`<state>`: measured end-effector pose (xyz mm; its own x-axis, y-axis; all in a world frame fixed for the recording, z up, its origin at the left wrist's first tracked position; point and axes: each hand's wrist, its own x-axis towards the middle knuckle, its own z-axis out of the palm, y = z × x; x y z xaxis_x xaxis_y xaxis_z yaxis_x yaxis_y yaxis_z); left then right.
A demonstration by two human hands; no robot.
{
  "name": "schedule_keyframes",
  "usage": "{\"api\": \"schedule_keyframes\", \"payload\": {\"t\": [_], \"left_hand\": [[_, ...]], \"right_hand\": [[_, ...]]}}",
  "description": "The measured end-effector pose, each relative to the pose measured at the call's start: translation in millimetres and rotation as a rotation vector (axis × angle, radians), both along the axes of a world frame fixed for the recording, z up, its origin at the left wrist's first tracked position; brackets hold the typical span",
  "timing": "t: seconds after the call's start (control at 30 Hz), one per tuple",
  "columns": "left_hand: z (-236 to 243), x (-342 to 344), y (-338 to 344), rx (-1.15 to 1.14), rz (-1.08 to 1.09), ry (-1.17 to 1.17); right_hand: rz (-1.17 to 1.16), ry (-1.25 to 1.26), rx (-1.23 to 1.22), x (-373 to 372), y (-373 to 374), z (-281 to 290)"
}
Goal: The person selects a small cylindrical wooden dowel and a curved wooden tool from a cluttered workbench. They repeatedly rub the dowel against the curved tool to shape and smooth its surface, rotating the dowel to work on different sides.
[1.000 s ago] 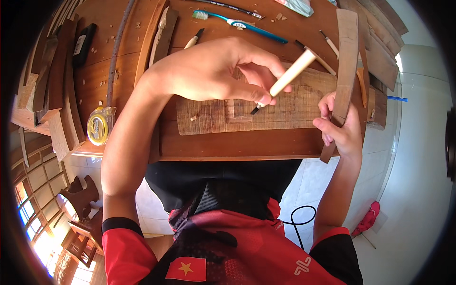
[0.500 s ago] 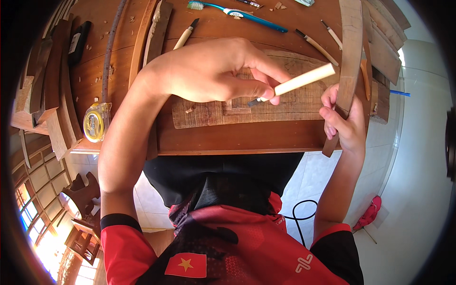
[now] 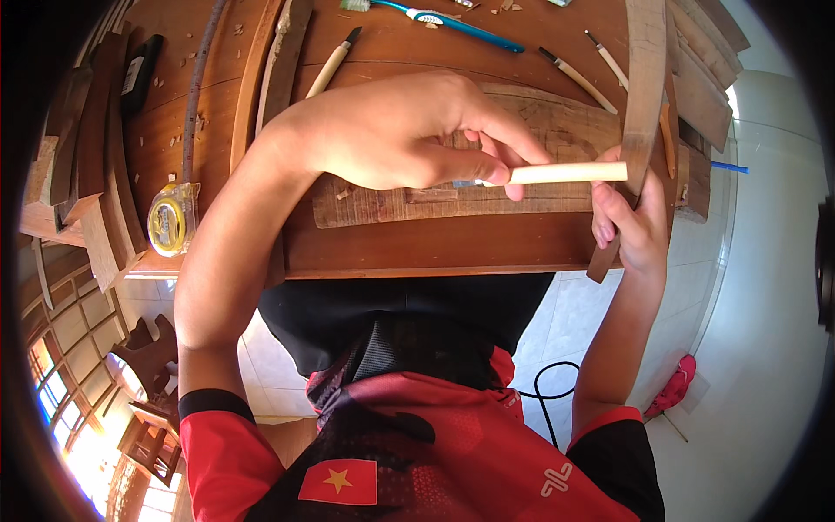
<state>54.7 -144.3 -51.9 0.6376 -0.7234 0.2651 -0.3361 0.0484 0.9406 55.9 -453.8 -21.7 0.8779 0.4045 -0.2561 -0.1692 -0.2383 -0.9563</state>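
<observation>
I'd judge this as aiming, needing steadiness: my left hand pinches a chisel, my right hand grips a wooden strip over the table's front edge

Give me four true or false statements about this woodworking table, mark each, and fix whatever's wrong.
1. The left hand holds a carving tool with a pale cylindrical handle. True.
2. The right hand grips a metal hammer. False: it holds a flat, brown wooden strip.
3. A blue and white plastic toothbrush lies on the brown wooden table. True.
4. A white mug stands at the table's front left. False: a yellow plastic tape measure sits there.
</observation>
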Motion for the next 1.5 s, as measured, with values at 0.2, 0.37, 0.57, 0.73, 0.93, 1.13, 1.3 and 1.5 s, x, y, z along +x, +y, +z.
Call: {"api": "schedule_keyframes", "payload": {"t": [0.2,0.37,0.57,0.73,0.93,1.13,1.3,1.5], "left_hand": [[-3.2,-0.8,-4.6,-0.020,0.006,-0.006],[-6.6,0.5,-6.8,0.018,0.008,-0.053],[-7.1,4.9,-6.2,0.003,-0.033,-0.020],[-6.3,5.7,-7.7,0.023,-0.069,0.006],[-6.6,6.1,-8.6,0.092,-0.050,-0.071],[0.9,7.2,-8.3,0.133,-0.071,-0.008],[0.5,3.9,-8.6,0.171,-0.027,-0.034],[5.6,4.4,-9.8,0.235,-0.030,0.033]], "right_hand": [[0.024,-0.023,0.020,0.7,-6.7,-4.2],[-0.057,0.009,0.180,-19.0,-10.3,-5.6],[-0.143,0.044,0.248,-89.0,-31.1,-5.8],[-0.175,0.022,0.206,-135.8,-27.5,-19.6],[-0.215,-0.022,0.250,-143.0,-20.5,-20.1],[-0.155,0.094,0.096,-148.7,-35.6,-25.9],[-0.165,0.122,0.053,-147.9,-38.0,-21.7],[-0.151,0.183,0.057,-152.7,-35.3,-26.4]]}}
